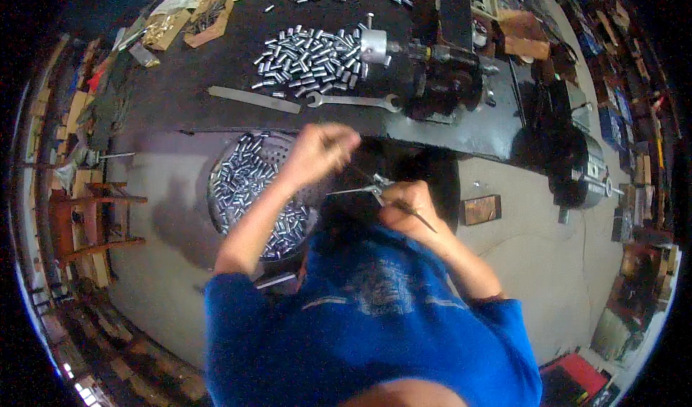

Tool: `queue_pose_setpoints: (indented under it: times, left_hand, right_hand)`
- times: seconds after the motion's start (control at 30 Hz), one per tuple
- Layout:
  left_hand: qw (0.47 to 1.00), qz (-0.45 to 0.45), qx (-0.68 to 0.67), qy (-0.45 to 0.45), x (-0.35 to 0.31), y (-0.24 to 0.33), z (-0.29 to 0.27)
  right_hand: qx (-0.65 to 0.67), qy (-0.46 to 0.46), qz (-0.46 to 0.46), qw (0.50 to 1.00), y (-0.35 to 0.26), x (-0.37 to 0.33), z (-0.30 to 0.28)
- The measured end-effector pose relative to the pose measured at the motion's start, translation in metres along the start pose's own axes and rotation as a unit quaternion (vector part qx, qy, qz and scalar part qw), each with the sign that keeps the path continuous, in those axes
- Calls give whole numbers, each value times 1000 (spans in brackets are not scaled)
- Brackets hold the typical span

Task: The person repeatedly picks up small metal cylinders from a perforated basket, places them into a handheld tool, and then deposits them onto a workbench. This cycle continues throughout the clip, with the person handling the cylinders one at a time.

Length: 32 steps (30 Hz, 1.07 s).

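Observation:
My right hand [409,202] is closed around a slim metal tool [353,190] that looks like a caliper. Its pale pointed end sticks out to the left, and a dark stem shows past the hand at lower right. Small shiny metal parts sit by its fingertips; I cannot make out their shape. My left hand [324,150] is raised just left of and beyond the tool, fingers bent and smeared by motion. Below my left forearm, a round perforated tray [272,150] holds many short shiny metal cylinders [241,180].
On the dark bench [180,83] lie a pile of metal cylinders [310,60], an open-ended wrench [353,101] and a flat metal bar [254,99]. A machine with a silver round head [374,46] stands right of the pile. A wooden stool [94,220] stands left; a small box [481,209] lies right.

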<state>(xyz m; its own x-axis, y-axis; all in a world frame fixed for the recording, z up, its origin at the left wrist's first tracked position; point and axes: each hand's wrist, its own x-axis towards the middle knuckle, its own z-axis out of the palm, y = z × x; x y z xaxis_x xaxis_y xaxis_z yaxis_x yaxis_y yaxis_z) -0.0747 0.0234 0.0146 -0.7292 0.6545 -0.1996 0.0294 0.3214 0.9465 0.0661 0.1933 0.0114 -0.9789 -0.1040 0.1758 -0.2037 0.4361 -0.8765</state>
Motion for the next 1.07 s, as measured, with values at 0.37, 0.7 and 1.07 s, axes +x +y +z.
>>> queue_pose_setpoints:
  times: [0.37,0.7,1.07]
  left_hand:
    - [963,-20,-269,-23,-35,-29,61]
    - [966,19,-257,-21,-37,-36,73]
    - [939,19,327,106,-66,-118,-1]
  right_hand:
    - [174,-57,114,976,9,-3,12]
    - [40,-20,-6,999,5,-11,7]
    - [31,-56,129,990,30,-38,13]
